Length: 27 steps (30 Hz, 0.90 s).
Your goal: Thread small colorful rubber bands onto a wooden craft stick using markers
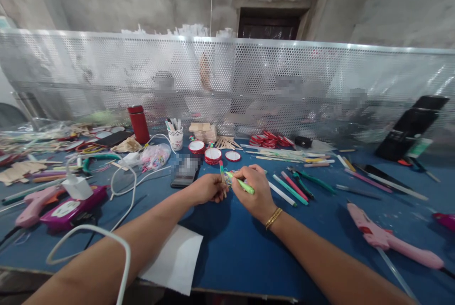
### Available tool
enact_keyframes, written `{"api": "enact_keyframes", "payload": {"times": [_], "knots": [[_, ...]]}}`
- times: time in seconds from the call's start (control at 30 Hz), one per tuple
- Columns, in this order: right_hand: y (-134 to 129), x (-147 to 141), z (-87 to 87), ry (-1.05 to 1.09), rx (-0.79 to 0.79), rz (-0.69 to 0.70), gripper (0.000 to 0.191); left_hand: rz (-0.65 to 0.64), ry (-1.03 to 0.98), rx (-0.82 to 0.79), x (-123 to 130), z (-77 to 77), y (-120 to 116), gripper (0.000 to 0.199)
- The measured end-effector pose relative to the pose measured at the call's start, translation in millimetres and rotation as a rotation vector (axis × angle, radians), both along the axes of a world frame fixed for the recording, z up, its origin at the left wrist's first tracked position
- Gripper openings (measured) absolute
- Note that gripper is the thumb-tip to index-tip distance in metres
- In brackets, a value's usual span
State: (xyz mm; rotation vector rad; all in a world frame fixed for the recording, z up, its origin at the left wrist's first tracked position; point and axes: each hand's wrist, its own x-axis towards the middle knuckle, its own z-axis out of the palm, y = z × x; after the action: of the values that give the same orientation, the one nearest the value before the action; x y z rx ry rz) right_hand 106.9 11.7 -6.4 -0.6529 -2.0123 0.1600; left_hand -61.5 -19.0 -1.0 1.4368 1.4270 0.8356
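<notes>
My left hand [209, 188] is closed on a thin wooden craft stick [221, 168], held upright over the blue table. The stick's upper end shows red and green colour. In my right hand [254, 190] is a bright green marker pen [246, 185], gripped as for writing, its tip side pointing at the stick. Whether the tip touches the stick I cannot tell. Just behind the hands lies a small heap of coloured bits [231, 175], partly hidden. To the right of my right hand lie a white marker [283, 194], a teal marker [290, 189] and a pink marker [295, 186].
A phone [185, 172] and a white sheet [177, 260] lie near my left arm. Behind stand red-rimmed round tins [213, 155], a pen cup [175, 139] and a red flask [138, 124]. Pink glue guns [387, 238] lie at both sides; a white cable [133, 191] loops at left.
</notes>
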Motion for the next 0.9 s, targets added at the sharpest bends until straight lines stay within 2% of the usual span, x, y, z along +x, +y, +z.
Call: {"api": "enact_keyframes", "payload": {"times": [0.47,0.7,0.9], "knots": [[-0.3,-4.3,-3.7,-0.023,0.040,0.051,0.008,-0.016,0.011,0.027,-2.2,-4.8,2.3,0.016],[-1.2,-3.1,-2.5,-0.032,0.061,-0.018,0.011,-0.035,0.037,0.012,-3.4,-5.8,3.8,0.016],[-3.3,-4.7,-2.9,-0.035,0.082,0.010,0.009,-0.042,0.023,0.031,-4.3,-7.2,3.8,0.022]]}}
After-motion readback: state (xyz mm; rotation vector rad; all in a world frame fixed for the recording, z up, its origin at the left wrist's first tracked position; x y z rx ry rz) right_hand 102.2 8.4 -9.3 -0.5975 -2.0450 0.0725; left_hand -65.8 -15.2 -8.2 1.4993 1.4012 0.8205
